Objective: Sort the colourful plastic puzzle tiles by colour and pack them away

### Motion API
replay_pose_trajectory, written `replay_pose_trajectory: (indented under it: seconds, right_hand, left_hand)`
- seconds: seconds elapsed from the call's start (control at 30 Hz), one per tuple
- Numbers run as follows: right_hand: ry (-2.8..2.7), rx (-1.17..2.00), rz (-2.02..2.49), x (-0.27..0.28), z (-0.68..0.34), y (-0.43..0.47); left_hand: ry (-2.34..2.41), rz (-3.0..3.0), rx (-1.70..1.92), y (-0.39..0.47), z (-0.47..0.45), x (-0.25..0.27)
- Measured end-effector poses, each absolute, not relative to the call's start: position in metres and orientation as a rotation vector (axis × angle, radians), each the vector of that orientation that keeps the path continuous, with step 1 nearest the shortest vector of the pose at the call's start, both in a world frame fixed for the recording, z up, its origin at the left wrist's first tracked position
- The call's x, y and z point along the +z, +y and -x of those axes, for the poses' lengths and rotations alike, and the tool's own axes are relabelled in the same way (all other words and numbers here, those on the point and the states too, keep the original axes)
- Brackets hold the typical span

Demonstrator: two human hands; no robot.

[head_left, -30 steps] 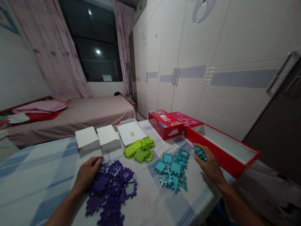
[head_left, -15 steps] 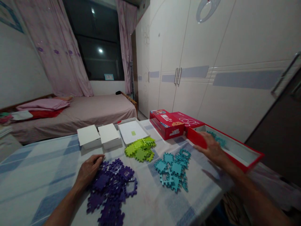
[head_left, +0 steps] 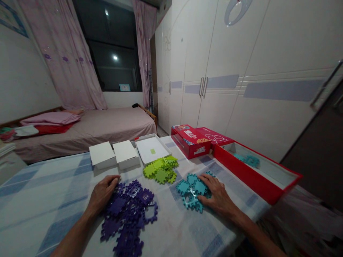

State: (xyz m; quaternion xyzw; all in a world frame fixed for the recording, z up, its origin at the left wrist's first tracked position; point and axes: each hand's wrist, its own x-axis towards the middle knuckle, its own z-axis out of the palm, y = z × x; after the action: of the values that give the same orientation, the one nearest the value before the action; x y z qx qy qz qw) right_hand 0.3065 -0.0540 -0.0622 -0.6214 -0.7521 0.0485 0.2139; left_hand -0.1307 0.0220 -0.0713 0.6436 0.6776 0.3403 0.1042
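Right hand [head_left: 215, 194] spread, thumb apart, over teal interlocking tiles [head_left: 191, 192] on checked tablecloth [head_left: 168, 228], presumably to span several; left hand [head_left: 102, 194] loosely curled beside purple interlocking tiles [head_left: 118, 207], grip unclear.

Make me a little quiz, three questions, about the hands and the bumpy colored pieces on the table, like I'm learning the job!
1. Pick one: which color is the pile that the right hand is at?
A) purple
B) lime green
C) teal

2. True or false: the open red box has lime green pieces inside.

3. Fill in the blank: the pile nearest the left hand is ____.

Key:
1. C. Its fingers are spread over the teal pile.
2. False. The pieces in the box are teal.
3. Purple. The left hand rests at the edge of the purple pile.
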Motion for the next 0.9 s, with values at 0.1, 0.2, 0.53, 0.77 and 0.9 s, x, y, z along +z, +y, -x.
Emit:
replay_pose_trajectory:
  seconds: [0.1,0.2,0.53,0.77,0.9]
  right_hand:
    - [-2.022,0.067,1.721,-0.06,-0.298,-0.059]
    - [-1.983,0.062,1.7,-0.06,-0.295,-0.061]
    - [-1.944,0.147,1.589,-0.058,-0.296,-0.052]
    - [-2.063,-0.048,1.509,-0.046,-0.292,-0.047]
    - [-2.07,-0.063,1.502,-0.043,-0.297,-0.039]
  left_hand:
    - [2.001,-1.893,0.988,0.022,0.13,-0.071]
    - [1.997,-1.9,0.982,0.022,0.131,-0.07]
    - [1.997,-1.914,0.999,0.022,0.13,-0.07]
    - [2.014,-1.916,1.01,0.022,0.131,-0.071]
    - [2.003,-1.911,1.016,0.023,0.131,-0.071]
